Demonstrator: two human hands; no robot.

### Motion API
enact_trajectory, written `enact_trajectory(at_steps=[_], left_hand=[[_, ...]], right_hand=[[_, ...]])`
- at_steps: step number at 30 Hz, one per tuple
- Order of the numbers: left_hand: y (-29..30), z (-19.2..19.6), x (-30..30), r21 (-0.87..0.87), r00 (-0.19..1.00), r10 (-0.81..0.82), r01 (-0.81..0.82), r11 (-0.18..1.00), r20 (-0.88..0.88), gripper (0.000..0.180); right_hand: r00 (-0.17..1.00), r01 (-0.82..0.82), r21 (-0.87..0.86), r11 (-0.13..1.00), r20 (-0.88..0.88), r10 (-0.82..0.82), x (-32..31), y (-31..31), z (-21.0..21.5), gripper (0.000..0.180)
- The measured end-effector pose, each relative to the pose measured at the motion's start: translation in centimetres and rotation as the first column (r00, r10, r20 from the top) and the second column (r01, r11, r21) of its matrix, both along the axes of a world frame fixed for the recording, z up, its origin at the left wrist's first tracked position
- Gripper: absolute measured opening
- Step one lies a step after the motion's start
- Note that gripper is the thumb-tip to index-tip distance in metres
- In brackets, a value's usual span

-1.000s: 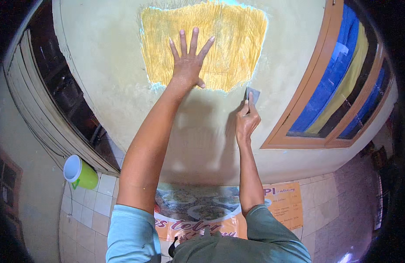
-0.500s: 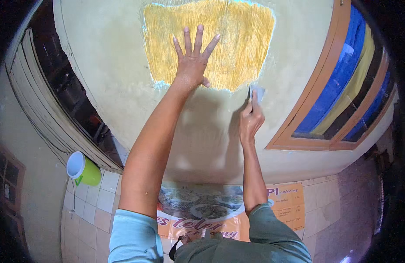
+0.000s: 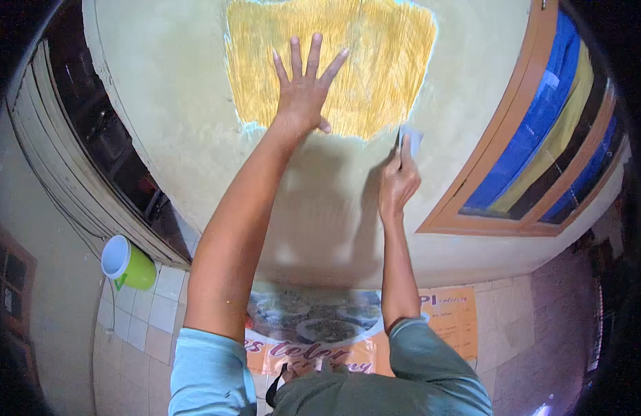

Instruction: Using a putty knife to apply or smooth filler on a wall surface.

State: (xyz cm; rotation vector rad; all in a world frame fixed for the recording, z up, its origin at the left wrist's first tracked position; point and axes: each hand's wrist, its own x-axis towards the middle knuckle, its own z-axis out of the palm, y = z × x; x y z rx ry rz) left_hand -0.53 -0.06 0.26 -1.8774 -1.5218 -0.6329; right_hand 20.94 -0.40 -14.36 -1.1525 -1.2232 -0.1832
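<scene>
My left hand [image 3: 305,97] is spread flat, fingers apart, against a yellow-ochre patch [image 3: 386,62] on the wall. The patch has a streaky surface and a ragged pale-blue edge. To its lower right, my right hand [image 3: 400,177] grips a scraper [image 3: 411,141] with a flat grey blade, the forefinger stretched along it. The blade lies at the wall beside the patch's lower right corner. Its handle is hidden in my fist. Around the patch the wall [image 3: 189,125] is a dull greenish beige.
A brown-framed window [image 3: 466,208] with blue and yellow cloth behind it is on the right. A green bucket [image 3: 139,269] stands on floor tiles at the left, near a dark opening [image 3: 92,111]. A printed orange banner [image 3: 452,326] lies below along the wall's foot.
The whole view has shifted slightly, so the patch sits a little higher. My right hand and the scraper have moved slightly up and right; my left hand stays on the patch.
</scene>
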Motion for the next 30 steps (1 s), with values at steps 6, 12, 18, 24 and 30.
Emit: enact_trajectory(at_steps=[6,12,18,24,30], left_hand=[[0.7,-0.5,0.6,0.000,0.999,-0.035,0.035,0.999,0.018,0.164],[0.3,-0.3,0.3,0.028,0.999,-0.029,0.029,0.999,0.014,0.165],[0.8,-0.7,0.2,0.037,0.998,-0.056,0.055,0.998,0.023,0.165],[0.7,-0.5,0.5,0.028,0.998,-0.057,0.057,0.998,0.011,0.165],[0.5,-0.2,0.0,0.032,0.999,-0.049,0.049,0.998,0.021,0.165]], right_hand=[[1.000,0.000,-0.123,0.992,-0.018,-0.002,0.4,-1.0,-5.7,0.043],[1.000,0.018,-0.096,0.995,-0.004,-0.018,-0.3,-1.0,-0.8,0.045],[0.999,-0.014,-0.119,0.993,-0.047,0.009,-1.0,-1.0,-4.5,0.043],[0.999,-0.003,-0.009,1.000,-0.047,0.002,-0.4,-0.3,0.4,0.043],[1.000,-0.011,-0.116,0.993,-0.029,0.008,-0.3,-1.2,-3.0,0.041]])
